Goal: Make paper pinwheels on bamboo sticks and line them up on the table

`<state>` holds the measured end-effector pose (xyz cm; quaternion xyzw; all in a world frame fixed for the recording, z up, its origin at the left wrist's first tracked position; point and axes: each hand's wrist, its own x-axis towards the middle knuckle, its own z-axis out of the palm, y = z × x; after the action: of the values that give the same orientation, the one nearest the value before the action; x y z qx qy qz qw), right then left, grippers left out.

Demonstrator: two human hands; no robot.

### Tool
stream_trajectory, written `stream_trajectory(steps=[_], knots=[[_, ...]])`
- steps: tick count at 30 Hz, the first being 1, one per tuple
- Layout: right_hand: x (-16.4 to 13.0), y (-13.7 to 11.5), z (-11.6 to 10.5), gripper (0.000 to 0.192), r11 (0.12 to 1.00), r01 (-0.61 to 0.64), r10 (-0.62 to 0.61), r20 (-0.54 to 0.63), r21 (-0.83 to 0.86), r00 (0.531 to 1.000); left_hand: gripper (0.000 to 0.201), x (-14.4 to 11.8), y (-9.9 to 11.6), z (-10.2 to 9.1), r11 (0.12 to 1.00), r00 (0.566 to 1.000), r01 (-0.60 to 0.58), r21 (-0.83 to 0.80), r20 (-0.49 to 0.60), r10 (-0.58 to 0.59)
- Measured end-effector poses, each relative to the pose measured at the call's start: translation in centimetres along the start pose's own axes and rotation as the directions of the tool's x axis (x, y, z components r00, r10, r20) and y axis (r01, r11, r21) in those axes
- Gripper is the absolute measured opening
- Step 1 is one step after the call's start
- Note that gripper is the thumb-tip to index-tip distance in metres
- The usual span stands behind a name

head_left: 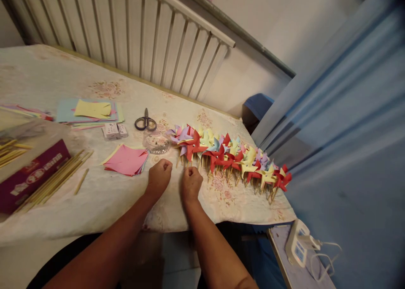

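My left hand (160, 176) is closed with its fingers curled, just right of a stack of pink paper squares (125, 159). What it holds, if anything, is hidden. Beside it, my right hand (192, 182) is also closed, its fingertips close to the stick ends of the nearest pinwheels; I cannot make out whether it grips anything. A long row of paper pinwheels (218, 157) in red, yellow, purple and blue stretches to the right on thin wooden sticks. Just beyond my left hand sits a clear round dish (157, 144) with small metal pins.
Dark-handled scissors (146, 121), small white boxes (114, 130) and stacked coloured paper (68, 111) lie farther back. On the left are wooden sticks (57, 180) and a purple box (34, 175). A white radiator (133, 36) stands behind the table; a blue curtain (341, 124) hangs at right.
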<state>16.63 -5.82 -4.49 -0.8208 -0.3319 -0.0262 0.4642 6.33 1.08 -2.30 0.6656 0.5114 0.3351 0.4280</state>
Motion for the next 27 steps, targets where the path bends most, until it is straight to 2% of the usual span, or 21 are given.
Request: stream_trajectory(steps=[8, 27], knots=[[0.23, 0.13, 0.15, 0.025, 0.999, -0.014, 0.014, 0.009, -0.037, 1.0, 0.014, 0.26, -0.74, 0.5, 1.0, 1.0, -0.016, -0.012, 0.01, 0.016], [0.27, -0.16, 0.04, 0.023, 0.992, -0.018, 0.023, 0.039, -0.121, 0.999, 0.015, 0.27, -0.63, 0.37, 1.0, 0.999, -0.006, -0.023, 0.036, 0.006]])
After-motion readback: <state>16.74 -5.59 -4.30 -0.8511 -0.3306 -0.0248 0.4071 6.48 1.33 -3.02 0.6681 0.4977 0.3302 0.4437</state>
